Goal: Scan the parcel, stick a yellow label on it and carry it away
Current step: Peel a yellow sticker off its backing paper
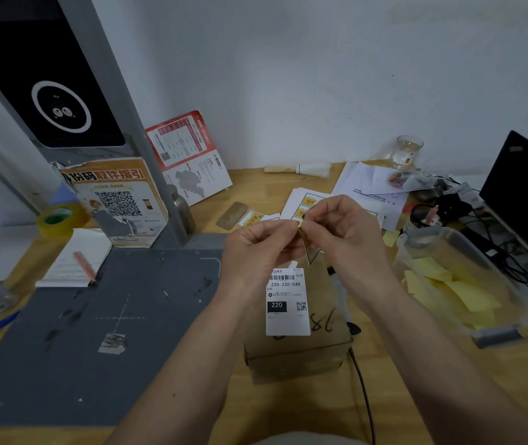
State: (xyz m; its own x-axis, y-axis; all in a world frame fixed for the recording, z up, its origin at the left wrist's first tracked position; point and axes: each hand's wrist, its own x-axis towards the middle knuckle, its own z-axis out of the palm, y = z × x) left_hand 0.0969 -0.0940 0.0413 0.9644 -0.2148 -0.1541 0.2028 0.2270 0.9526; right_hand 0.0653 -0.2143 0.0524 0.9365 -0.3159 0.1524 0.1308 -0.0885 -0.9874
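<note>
Both hands, left hand (pixel 258 244), right hand (pixel 341 228), pinching seemingly a yellow label (pixel 308 248) above parcel (pixel 301 345)

One head-worn wide-angle view looks forward and down, close over the worktop (pixel 384 396), toward the wall (pixel 320 75).

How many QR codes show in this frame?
3, maybe more hidden or blurred: a large one on the orange poster left of the hands, a small one on the red leaflet against the wall, another on the parcel shipping label.
</note>
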